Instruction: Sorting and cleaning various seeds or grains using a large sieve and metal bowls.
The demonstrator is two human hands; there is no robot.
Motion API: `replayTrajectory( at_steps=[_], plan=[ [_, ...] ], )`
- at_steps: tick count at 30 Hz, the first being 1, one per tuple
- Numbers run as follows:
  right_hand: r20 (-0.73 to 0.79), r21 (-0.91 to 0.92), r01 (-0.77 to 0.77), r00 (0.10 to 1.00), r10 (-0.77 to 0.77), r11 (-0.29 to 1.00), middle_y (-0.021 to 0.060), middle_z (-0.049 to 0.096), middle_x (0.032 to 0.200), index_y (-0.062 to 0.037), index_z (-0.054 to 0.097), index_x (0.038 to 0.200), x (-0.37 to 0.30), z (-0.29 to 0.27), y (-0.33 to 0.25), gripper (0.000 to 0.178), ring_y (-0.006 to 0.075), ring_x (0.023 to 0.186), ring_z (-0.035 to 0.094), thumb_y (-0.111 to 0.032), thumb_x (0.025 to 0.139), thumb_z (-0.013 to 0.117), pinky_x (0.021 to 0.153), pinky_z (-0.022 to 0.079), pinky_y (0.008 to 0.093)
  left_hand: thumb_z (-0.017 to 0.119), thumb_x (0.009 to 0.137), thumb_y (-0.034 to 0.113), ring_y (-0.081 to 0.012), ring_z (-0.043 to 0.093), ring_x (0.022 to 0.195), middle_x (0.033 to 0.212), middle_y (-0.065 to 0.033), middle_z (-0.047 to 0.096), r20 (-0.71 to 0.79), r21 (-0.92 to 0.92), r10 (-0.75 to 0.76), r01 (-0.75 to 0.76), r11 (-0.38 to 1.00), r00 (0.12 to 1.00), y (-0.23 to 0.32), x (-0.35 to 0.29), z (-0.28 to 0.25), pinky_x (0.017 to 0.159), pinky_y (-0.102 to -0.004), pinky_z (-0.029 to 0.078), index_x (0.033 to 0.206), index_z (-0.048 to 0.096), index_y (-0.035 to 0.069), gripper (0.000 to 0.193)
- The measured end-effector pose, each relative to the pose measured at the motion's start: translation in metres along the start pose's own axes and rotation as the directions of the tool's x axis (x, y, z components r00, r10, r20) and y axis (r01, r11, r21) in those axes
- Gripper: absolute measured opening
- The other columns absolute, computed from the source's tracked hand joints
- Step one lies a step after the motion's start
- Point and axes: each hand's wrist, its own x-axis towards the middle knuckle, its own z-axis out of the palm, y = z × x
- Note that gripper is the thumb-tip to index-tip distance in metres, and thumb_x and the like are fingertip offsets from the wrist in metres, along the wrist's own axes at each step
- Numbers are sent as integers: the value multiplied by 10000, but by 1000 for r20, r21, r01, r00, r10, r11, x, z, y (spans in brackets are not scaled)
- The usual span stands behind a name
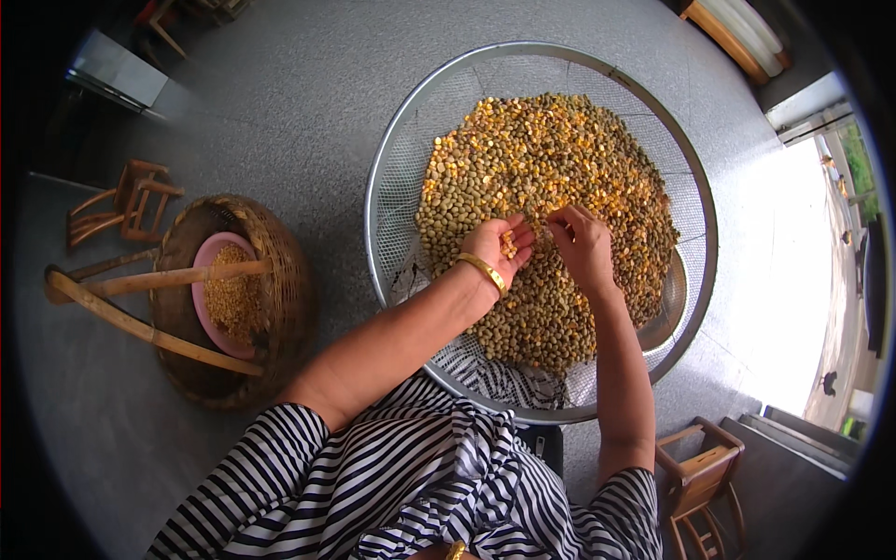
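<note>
A large round mesh sieve (707,280) with a metal rim lies in front of me. It holds a heap (579,149) of brownish-green beans mixed with yellow kernels. Over the middle of this heap my left hand (490,245) is cupped palm up, with several yellow kernels (508,245) in it. Close beside it, to the right, my right hand (586,252) has thumb and fingers pinched together; what is between the fingertips is too small to make out. A metal bowl (670,303) is partly visible at the heap's right edge, inside the sieve.
On the left stands a woven basket (280,299) with a wooden handle (121,322); inside is a pink basin (201,257) of yellow kernels (233,289). Small wooden chairs stand at left (131,201) and lower right (705,467). Bright light enters through a doorway on the right.
</note>
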Motion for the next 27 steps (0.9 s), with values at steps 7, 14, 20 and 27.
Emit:
replayTrajectory(
  at_steps=[7, 14, 20, 27],
  plan=[
    [-26, -441, 50, 997, -69, 896, 69, 518, 717, -56, 525, 747, -5, 19, 9, 83, 254, 640, 535, -125, 712, 557, 536, 424, 340, 393, 799, 112, -188, 476, 825, 874, -85, 489, -27, 6, 15, -14, 1000, 1000, 1, 0, 2, 787, -331, 375, 925, 499, 13, 193],
    [-86, -129, 3, 996, -14, 992, 83, 549, 668, -20, 527, 727, 3, 4, -2, 59, 184, 527, 526, -50, 689, 562, 503, 417, 265, 383, 806, 120, -179, 480, 811, 867, -83, 489, -26, 2, 25, -24, 1000, 999, 1, -3, 1, 780, -323, 381, 918, 499, 14, 193],
    [-26, -50, -16, 1000, 15, 999, 73, 546, 664, -33, 555, 765, 4, 2, -5, 74, 170, 531, 521, -74, 705, 567, 506, 416, 259, 371, 810, 114, -176, 489, 803, 864, -84, 500, -22, -12, 33, -33, 999, 999, 1, -2, 1, 760, -312, 387, 919, 494, 18, 191],
    [-21, -428, 89, 994, -108, 899, 68, 524, 698, -60, 525, 736, -3, 14, 9, 63, 249, 615, 539, -116, 716, 546, 520, 423, 333, 397, 798, 144, -155, 498, 743, 816, -51, 523, -53, -1, 24, -24, 1000, 998, -1, 3, -1, 702, -303, 390, 886, 528, 61, 178]
  ],
)
